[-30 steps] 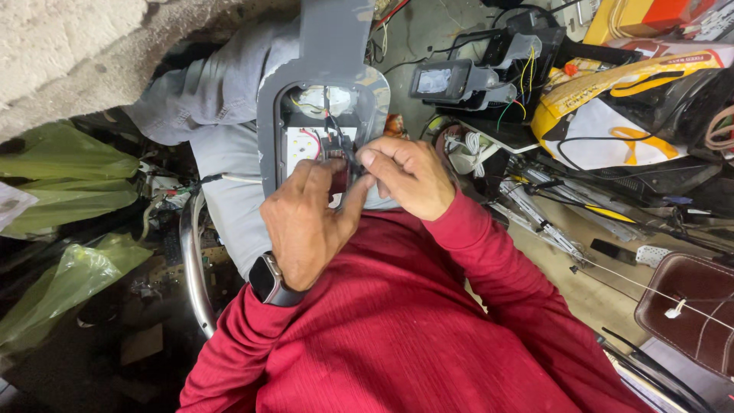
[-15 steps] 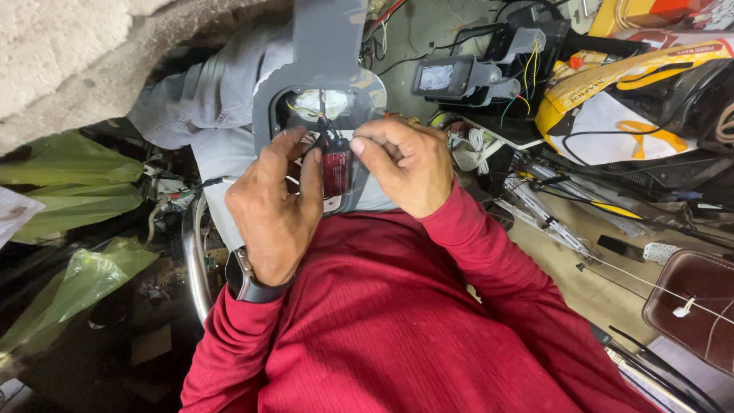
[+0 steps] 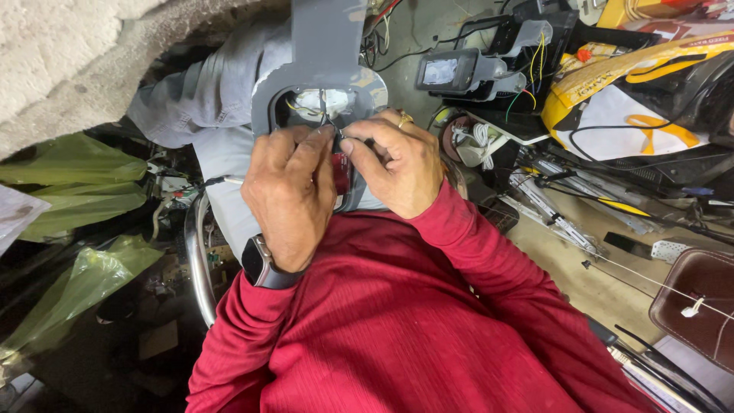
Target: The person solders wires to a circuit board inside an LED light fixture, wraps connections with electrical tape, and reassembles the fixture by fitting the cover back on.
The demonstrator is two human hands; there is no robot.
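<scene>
A grey plastic housing (image 3: pixel 321 46) with an open oval cavity rests on my lap, white parts and thin wires showing inside it. My left hand (image 3: pixel 287 195), with a dark watch on the wrist, pinches a thin dark wire (image 3: pixel 325 115) at the cavity's lower edge. My right hand (image 3: pixel 397 164), a ring on one finger, meets it fingertip to fingertip on the same wire. A small red part (image 3: pixel 340 172) shows between the two hands, just below the fingertips. Red sleeves cover both forearms.
Green plastic bags (image 3: pixel 73 176) lie at the left. A grey device with a small screen (image 3: pixel 451 73) and loose wires sits behind the housing. A yellow and white bag (image 3: pixel 634 99) is at the upper right, a brown leather seat (image 3: pixel 699 306) at the lower right.
Both hands have closed in over the housing's lower edge, fingertips now together on the wire. The red part is more hidden between them than half a second ago.
</scene>
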